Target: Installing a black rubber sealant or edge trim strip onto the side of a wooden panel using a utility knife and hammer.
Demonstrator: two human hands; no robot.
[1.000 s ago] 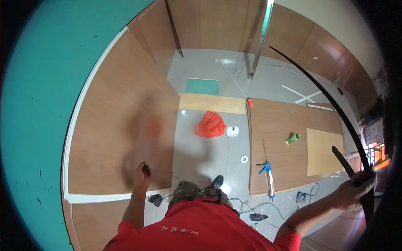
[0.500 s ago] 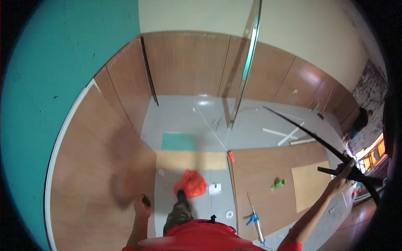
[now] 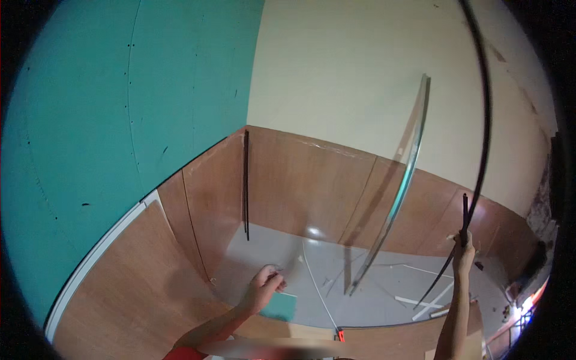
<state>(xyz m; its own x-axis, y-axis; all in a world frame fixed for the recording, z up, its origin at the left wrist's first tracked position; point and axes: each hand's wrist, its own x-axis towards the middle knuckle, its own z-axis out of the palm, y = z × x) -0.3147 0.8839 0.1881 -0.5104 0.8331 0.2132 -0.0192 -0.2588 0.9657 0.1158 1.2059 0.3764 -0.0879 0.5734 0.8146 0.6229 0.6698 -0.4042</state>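
Observation:
My right hand (image 3: pixel 464 243) is closed around long, thin black strips (image 3: pixel 485 120). One of them rises past the top edge of the view, a short end pokes up beside it, and another end slants down toward the floor. In front of me, my left hand (image 3: pixel 268 281) hovers with curled fingers above the floor near a green board piece (image 3: pixel 279 306). Whatever its fingers may hold is hidden. Two black strips (image 3: pixel 246 186) stand upright in the corner where the wood panels meet.
A shiny metal profile (image 3: pixel 401 198) leans on the wall. White strips (image 3: pixel 427 305) lie crossed on the grey floor (image 3: pixel 366 288). A tape measure (image 3: pixel 340 335) lies with its blade out. White trim (image 3: pixel 108 246) edges the left wood panelling (image 3: pixel 120 288). At far right another person (image 3: pixel 528 273) crouches.
My view has tilted up toward the walls. The right hand has swung its black strips from slanting to nearly upright. My left hand has risen and moved forward, away from the left panel.

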